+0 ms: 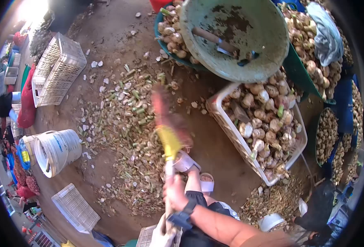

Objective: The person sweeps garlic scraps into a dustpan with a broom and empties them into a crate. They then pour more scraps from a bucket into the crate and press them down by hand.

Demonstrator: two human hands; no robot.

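A broom (169,142) with a pale handle, a yellow collar and a reddish head stretches out in front of me, its far end smeared by motion. My right hand (175,192), bare and with a dark watch at the wrist, is wrapped round the handle. Lower down, my left hand (163,234) in a white glove is closed on the same handle near the bottom edge. Cut garlic stems and skins (132,148) lie thickly on the floor left of the broom. Whether the broom head touches them is blurred.
A white crate (223,119) of garlic bulbs stands at the right, with a green basin (235,74) holding a knife-like tool beyond it. On the left are a white bucket (69,144), stacked crates (67,61) and a crate (76,208) on the floor. Several garlic-filled tubs line the right.
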